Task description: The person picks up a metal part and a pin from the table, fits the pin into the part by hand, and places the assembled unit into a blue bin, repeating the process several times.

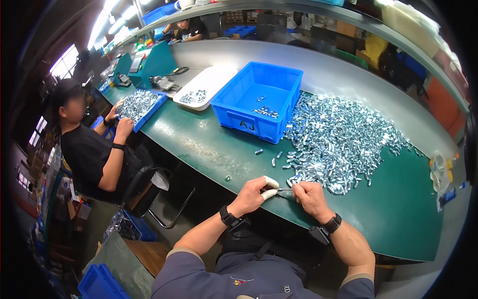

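My left hand (255, 195), with white covers on its thumb and a finger, is closed in a pinch at the table's front edge. Close beside it, my right hand (312, 200) is closed too, its fingers curled inward. A slim grey metal piece (285, 189) spans the gap between the fingertips of both hands; its exact kind is too small to make out. Just beyond my hands spreads a large pile of small shiny metal cylinders (343, 139). A few loose cylinders (273, 162) lie left of the pile. Further back, a blue bin (244, 121) holds some of the same pieces.
A white tray (219, 77) with small parts stands left of the bin. At the far left, a seated person (94, 144) handles parts in a blue tray (152, 110). Teal machines (152, 62) stand behind. A clear plastic bag (439, 174) hangs near the green table's (398, 214) right end.
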Tool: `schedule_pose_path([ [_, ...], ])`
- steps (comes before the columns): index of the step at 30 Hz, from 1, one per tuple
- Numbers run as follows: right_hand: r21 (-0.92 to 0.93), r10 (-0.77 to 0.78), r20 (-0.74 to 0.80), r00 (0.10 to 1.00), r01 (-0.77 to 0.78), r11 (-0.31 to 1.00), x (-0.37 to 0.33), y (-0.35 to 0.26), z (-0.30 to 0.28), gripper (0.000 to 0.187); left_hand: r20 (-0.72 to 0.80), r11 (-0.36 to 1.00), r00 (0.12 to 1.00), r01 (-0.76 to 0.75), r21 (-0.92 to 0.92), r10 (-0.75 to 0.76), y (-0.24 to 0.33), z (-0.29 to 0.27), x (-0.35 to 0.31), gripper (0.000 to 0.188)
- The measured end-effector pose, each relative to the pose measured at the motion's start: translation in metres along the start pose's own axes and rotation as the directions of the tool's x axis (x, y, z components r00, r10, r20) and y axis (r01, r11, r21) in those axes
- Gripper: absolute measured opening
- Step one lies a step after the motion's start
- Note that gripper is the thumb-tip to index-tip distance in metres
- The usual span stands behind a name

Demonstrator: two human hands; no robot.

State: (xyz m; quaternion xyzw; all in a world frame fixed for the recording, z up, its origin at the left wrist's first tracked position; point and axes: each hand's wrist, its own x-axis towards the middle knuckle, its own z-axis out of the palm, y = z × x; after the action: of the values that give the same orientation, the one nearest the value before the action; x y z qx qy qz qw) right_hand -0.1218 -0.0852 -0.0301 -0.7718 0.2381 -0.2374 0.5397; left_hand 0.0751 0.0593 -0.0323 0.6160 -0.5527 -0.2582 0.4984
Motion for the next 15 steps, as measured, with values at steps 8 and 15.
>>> schedule_pose_path([
  [8,0.138,0.006,-0.115,0.993,0.01,0.99,0.0,-0.001,0.0,0.037,-0.27,0.963,0.943,-0.131,0.234,0.194,0.018,-0.051,0.055,0.015],
  [15,0.128,0.002,-0.078,0.997,0.008,0.992,0.0,-0.002,0.001,0.038,-0.25,0.784,0.898,-0.149,0.603,0.363,0.033,-0.098,0.163,0.018],
])
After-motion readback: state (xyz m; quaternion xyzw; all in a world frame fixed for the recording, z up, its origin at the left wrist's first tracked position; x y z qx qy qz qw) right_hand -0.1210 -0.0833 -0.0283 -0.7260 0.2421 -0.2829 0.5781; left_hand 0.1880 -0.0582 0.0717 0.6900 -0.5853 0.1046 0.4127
